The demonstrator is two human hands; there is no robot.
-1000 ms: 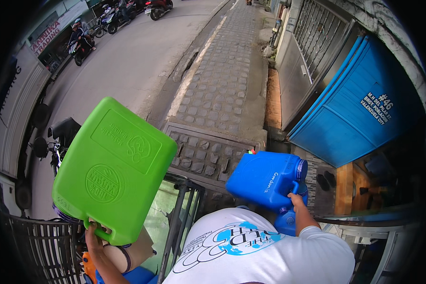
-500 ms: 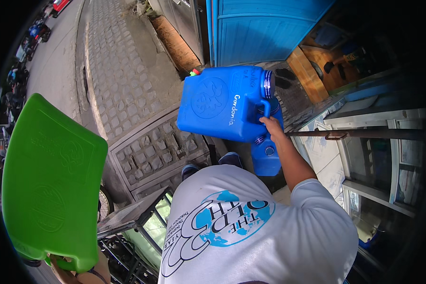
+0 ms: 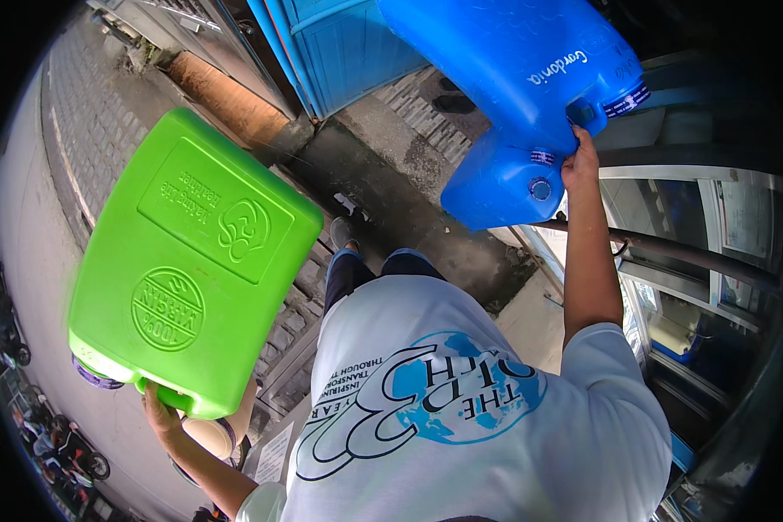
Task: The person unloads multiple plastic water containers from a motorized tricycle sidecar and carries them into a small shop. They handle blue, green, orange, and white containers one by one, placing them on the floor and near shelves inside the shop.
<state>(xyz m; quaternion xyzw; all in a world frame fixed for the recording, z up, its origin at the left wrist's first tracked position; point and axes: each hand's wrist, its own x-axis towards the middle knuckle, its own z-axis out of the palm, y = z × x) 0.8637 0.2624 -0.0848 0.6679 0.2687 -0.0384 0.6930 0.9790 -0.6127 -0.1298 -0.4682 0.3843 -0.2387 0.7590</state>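
Observation:
My left hand (image 3: 159, 411) is closed round the handle of a large green water jug (image 3: 204, 261), held out flat side up at the left. Its dark cap shows at the near left corner. Partly hidden under it is a cream-coloured container (image 3: 209, 437); whether my hand holds that too, I cannot tell. At the far right, my right hand (image 3: 582, 162) grips the handle of a big blue water jug (image 3: 513, 52) with white handwriting and a purple cap. A second blue jug (image 3: 496, 181) hangs against its underside, close to my fingers.
A blue metal gate (image 3: 357, 56) stands ahead, beside a wet concrete strip (image 3: 357, 178). To the right run a dark rail (image 3: 670, 250) and glazed white frames (image 3: 713, 217). Stone paving (image 3: 78, 96) and a road with parked motorcycles (image 3: 65, 448) lie left.
The blue jugs have swung up and farther right with my right hand. The green jug has come inward to the right, showing more of my left arm. My feet have advanced toward the gate.

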